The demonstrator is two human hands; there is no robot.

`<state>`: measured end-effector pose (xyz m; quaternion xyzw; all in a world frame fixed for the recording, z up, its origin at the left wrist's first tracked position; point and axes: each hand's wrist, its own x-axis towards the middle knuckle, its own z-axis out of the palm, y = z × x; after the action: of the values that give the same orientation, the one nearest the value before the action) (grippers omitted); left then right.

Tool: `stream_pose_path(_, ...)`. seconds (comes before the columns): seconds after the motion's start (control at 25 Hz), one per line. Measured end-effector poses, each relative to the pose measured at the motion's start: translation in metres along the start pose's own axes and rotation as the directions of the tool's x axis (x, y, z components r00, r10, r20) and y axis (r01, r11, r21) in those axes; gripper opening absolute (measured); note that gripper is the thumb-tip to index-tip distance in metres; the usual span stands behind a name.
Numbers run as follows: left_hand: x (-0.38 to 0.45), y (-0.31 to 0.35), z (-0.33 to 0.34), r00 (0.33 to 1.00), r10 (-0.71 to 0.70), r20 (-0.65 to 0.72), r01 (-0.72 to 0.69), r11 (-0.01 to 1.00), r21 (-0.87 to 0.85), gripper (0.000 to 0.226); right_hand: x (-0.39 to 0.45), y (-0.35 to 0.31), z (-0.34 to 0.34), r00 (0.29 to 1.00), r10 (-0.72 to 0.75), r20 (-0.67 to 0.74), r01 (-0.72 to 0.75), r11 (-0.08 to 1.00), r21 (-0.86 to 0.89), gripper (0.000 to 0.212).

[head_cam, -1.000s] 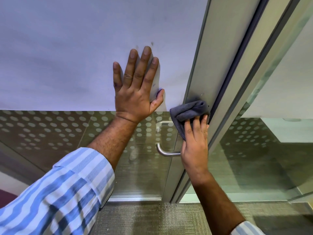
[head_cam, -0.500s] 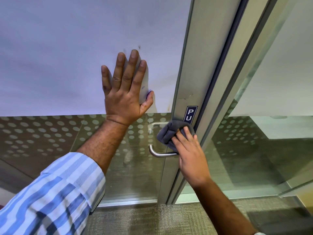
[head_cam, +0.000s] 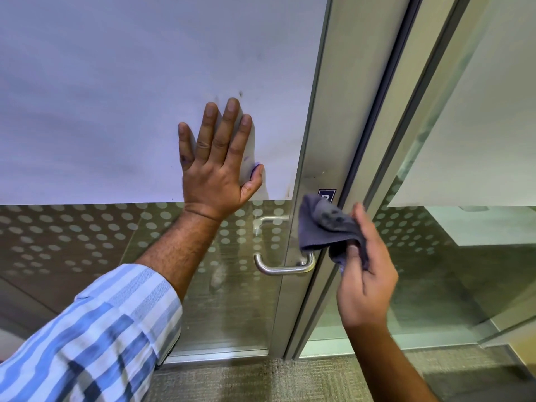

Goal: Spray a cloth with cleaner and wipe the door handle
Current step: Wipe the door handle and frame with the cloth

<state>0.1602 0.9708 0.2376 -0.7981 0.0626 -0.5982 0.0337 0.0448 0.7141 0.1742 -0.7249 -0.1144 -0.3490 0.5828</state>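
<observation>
A steel lever door handle (head_cam: 278,268) sticks out from the metal door stile, curving left over the glass. My right hand (head_cam: 367,274) holds a crumpled grey cloth (head_cam: 324,227) pinched between thumb and fingers. The cloth hangs just above and right of the handle's base, off the door, and covers part of a small dark sign. My left hand (head_cam: 217,166) lies flat, fingers spread, on the frosted white panel of the door, up and left of the handle. No spray bottle is in view.
The door's metal stile (head_cam: 316,140) runs up beside a dark seal and a second frame (head_cam: 406,134) on the right. Dotted glass (head_cam: 87,233) fills the lower door. Carpet (head_cam: 261,381) lies below.
My right hand has drawn the cloth off the stile and handle base, pulling it back to the right and turning the palm inward. The left hand stays pressed on the panel.
</observation>
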Motion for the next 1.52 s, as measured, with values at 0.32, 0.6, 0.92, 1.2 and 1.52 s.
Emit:
stream_pose_path(0.32, 0.0, 0.001, -0.001, 1.0, 0.007, 0.015, -0.007, 1.0, 0.006, 0.076, 0.031, 0.025, 0.045, 0.897, -0.231, 0.378, 0.416, 0.729, -0.543, 0.091)
stream_pose_path(0.6, -0.002, 0.001, 0.001, 1.0, 0.006, 0.004, -0.006, 1.0, -0.01, 0.076, 0.044, 0.054, 0.047, 0.834, -0.2, 0.514, 0.529, 0.556, -0.641, 0.094)
stream_pose_path(0.92, -0.002, 0.0, 0.001, 1.0, 0.002, 0.022, -0.002, 1.0, -0.002, 0.076, 0.039, 0.067, 0.058, 0.844, -0.242, 0.479, 0.526, 0.552, -0.647, 0.08)
stream_pose_path(1.2, -0.001, 0.0, 0.0, 0.999, -0.007, 0.04, 0.008, 1.0, -0.014, 0.076, 0.006, 0.092, 0.042, 0.773, -0.122, 0.623, 0.568, 0.571, -0.593, 0.074)
stream_pose_path(1.52, -0.001, 0.0, -0.001, 0.999, -0.006, 0.048, 0.006, 1.0, -0.009, 0.076, -0.009, 0.09, 0.023, 0.67, 0.121, 0.733, 0.431, 0.74, -0.516, 0.053)
